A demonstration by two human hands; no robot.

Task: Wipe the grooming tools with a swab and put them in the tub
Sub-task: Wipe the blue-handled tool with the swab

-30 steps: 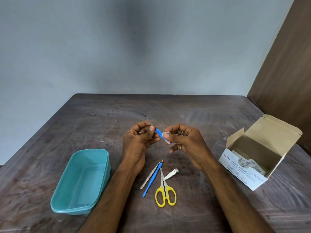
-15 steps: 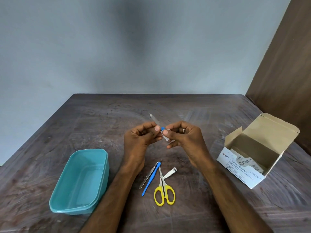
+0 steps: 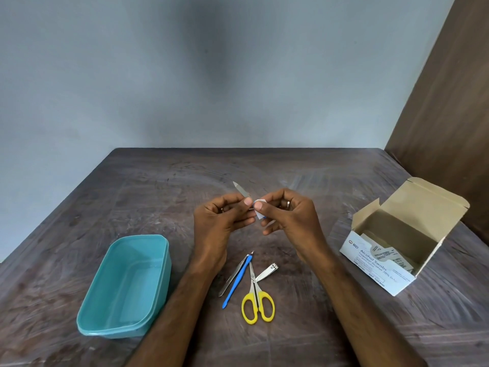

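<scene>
Head view: the left hand [image 3: 221, 221] pinches a nail file [image 3: 242, 191], its metal tip pointing up and away. The right hand [image 3: 288, 218], just beside, pinches the swab [image 3: 259, 211] around what seems the file's blue handle. Wipe with firm pinches, turning the file. The tub [image 3: 158, 284], below-left of the left hand, holds no tools.

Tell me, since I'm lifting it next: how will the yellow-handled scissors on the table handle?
The yellow-handled scissors look stiff, with slim metal blades, so they should lift as one piece. Lying flat on the dark wooden table, they probably won't roll. Their blades touch the silver nail clipper, which may shift.
</scene>
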